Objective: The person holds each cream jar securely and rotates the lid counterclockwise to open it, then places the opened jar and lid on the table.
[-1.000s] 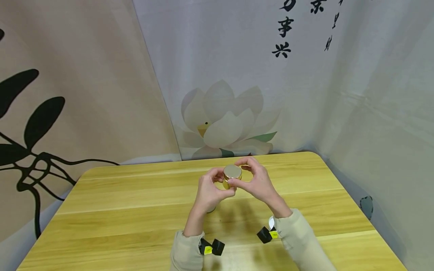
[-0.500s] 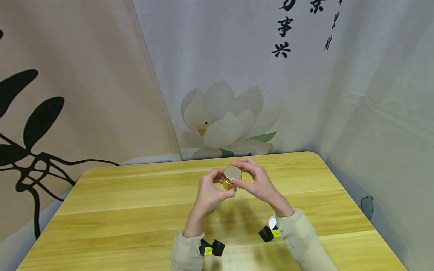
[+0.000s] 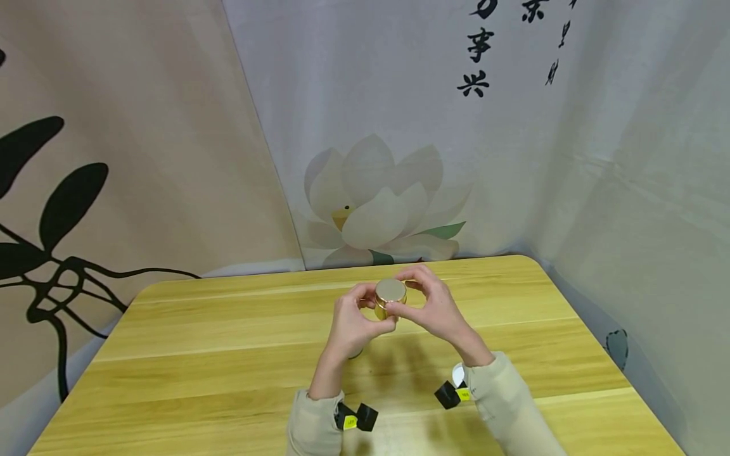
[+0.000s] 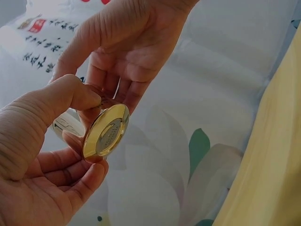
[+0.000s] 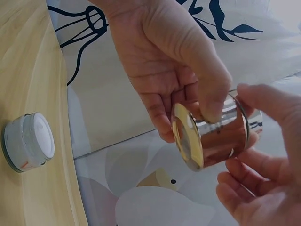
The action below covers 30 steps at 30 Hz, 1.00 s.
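A small shiny gold jar (image 3: 390, 291) with a flat round top is held up over the table between both hands. My left hand (image 3: 355, 323) grips it round the body, thumb on the near side. In the left wrist view the jar's gold base (image 4: 107, 134), with a grey printed label, faces the camera beside the left thumb. My right hand (image 3: 430, 307) pinches the opposite end, thumb low on the near side and fingers round the far edge. In the right wrist view, a seam rings the jar close to the right fingers (image 5: 256, 96).
A clear glass jar with a white top (image 5: 28, 141) stands on the wooden table (image 3: 228, 354), mostly hidden behind the left wrist in the head view. A white round thing (image 3: 459, 375) shows by the right cuff. Printed curtains (image 3: 399, 95) hang behind the table.
The right fingers shift left over the jar's top half a second ago, then back right to its far edge now. The left hand and the jar stay almost still.
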Motion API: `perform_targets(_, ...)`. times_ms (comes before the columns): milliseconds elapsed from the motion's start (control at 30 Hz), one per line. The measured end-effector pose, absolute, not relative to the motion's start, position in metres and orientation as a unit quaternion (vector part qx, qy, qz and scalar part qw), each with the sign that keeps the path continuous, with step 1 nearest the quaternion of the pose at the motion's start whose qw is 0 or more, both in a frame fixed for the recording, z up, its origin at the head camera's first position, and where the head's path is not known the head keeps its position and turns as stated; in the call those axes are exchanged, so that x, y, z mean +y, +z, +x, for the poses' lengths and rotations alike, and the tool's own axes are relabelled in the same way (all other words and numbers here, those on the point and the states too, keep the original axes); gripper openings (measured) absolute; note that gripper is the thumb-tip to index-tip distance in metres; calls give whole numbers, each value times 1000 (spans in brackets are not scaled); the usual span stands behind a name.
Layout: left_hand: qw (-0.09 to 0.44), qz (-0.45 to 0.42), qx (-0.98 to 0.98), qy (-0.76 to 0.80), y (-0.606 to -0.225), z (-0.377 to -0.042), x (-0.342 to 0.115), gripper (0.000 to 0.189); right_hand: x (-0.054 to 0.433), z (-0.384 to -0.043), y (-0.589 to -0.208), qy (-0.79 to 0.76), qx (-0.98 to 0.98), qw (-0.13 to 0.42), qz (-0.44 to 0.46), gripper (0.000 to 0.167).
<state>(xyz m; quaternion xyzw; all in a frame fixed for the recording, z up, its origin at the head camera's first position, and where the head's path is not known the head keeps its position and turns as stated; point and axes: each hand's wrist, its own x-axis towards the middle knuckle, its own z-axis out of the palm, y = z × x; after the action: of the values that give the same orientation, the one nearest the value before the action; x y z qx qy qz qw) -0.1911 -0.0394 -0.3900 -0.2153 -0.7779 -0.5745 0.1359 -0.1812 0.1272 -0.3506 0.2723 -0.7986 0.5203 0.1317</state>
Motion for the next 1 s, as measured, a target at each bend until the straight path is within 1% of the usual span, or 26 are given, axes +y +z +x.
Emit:
perform_targets(167,145,-227,-771,-577,-393,-192,-40,37,136,-194,-367,527,-787,110,301,39)
perform_targets(267,143,-229,-772,-576,-393,-192,-40,37,138,-197,-371,526,-782,105,317,42)
perform_targets(433,137,-225,-772,-578,-392,-192,-40,38,137,-196,-370,523,-797,108,284,50)
perform_targets(567,138,-227,-772,-578,-391,-191,-40,38,133,-194,-366,534,-797,117,257,45)
perform_targets(733,140,-230,-771,-577,-391,-191,-40,39,133,-194,-366,527,-798,127,262,38)
perform_targets(1000,148,-232,-771,-574,-392,-192,-40,39,139,-197,-367,523,-789,102,307,39)
